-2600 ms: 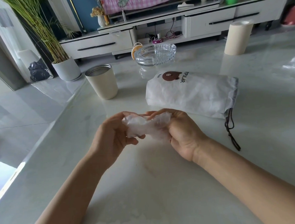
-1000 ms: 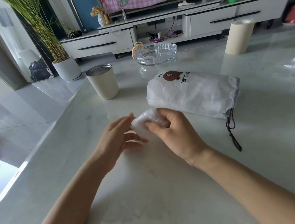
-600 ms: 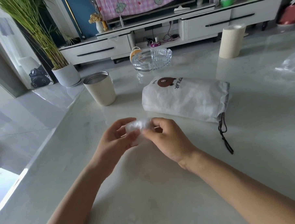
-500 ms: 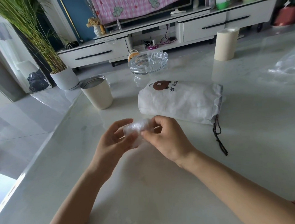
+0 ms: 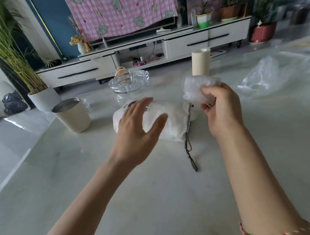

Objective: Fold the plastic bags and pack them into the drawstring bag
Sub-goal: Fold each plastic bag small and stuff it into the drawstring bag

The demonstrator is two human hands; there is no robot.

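Right hand (image 5: 221, 111) is raised off the worktop (image 5: 154, 197), thumb and curled fingers pinching a folded plastic bag (image 5: 197, 87), a compact translucent white wad sticking out past the fingertips on the far side. The wad is in the air, just beyond the right end of the drawstring bag (image 5: 172, 120). Left hand (image 5: 135, 130) is empty, fingers straight and spread, palm down over the left half of the drawstring bag. Cannot tell if it touches the fabric or hovers. The drawstring bag is white and lies flat on its side mid-worktop, with a dark print at its far-left corner, mostly covered by the left fingers. Its gathered mouth faces right. A dark cord (image 5: 190, 155) trails from the mouth toward the near edge and lies loose on the worktop. A second plastic bag (image 5: 266, 77), clear and unfolded, lies crumpled far right on the worktop, well apart from both hands. A cream tumbler (image 5: 73, 117) with a metal rim stands upright left of the drawstring bag, apart from it. A cut-glass ashtray (image 5: 129, 81) sits beyond the bag. A cream paper roll (image 5: 200, 62) stands on end further right, behind the held wad. A woven bracelet (image 5: 253, 234) is on the right forearm at the bottom edge. Background: a white TV cabinet (image 5: 183, 45), a pink checked cloth (image 5: 121, 12) hanging over the screen, and a potted grass plant (image 5: 43, 98) on the floor at left.
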